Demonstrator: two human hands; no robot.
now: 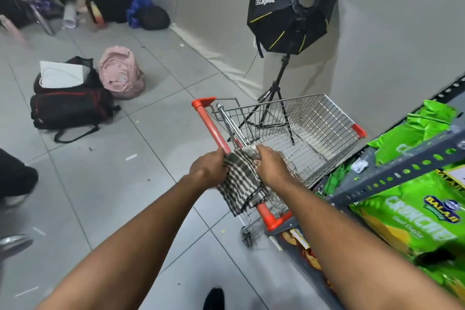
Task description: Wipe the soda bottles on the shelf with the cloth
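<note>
A black-and-white checked cloth (241,182) hangs over the orange handle of a wire shopping cart (324,118). My left hand (208,167) grips the cloth's left side against the handle. My right hand (270,165) holds its upper right corner. The cloth droops below both hands. A grey metal shelf (392,176) runs along the right edge, holding green snack bags (415,211). No soda bottles are in view.
A black softbox light on a tripod (292,5) stands behind the cart by the grey wall. A black bag (70,108) and a pink backpack (120,71) lie on the tiled floor at left. More bags sit at the far back. A person's dark shoe (15,178) is at the left edge.
</note>
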